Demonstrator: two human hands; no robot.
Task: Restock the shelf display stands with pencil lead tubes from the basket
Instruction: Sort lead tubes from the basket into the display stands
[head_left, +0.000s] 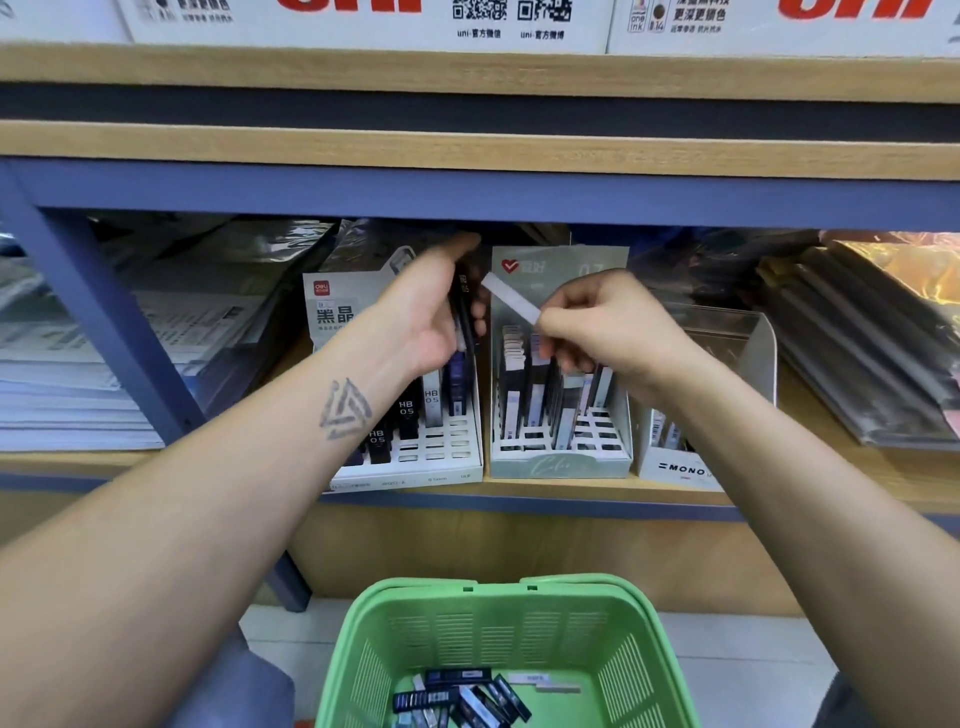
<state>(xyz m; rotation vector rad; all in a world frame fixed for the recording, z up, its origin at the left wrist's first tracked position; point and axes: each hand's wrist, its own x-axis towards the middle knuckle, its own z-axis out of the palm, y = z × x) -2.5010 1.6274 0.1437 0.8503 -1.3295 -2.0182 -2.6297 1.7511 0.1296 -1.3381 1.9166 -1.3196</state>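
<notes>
A green basket (506, 639) sits well below both hands, loose lead tubes (460, 699) on its floor. The grey-green display stand (558, 364) stands under the right hand (597, 325), whose fingertips pinch a white tube (511, 297). The left hand (434, 306) curls around dark tubes (465, 312).

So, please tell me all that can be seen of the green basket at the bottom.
The green basket looks like plastic, with slotted walls and a smooth rim; folded handles seem to lie along its far edge. It stands low in front of the shelf, between the person's forearms, its near part cut off by the frame. Neither hand touches it. On its bottom lie several loose pencil lead tubes, mostly dark, some pale.
</notes>
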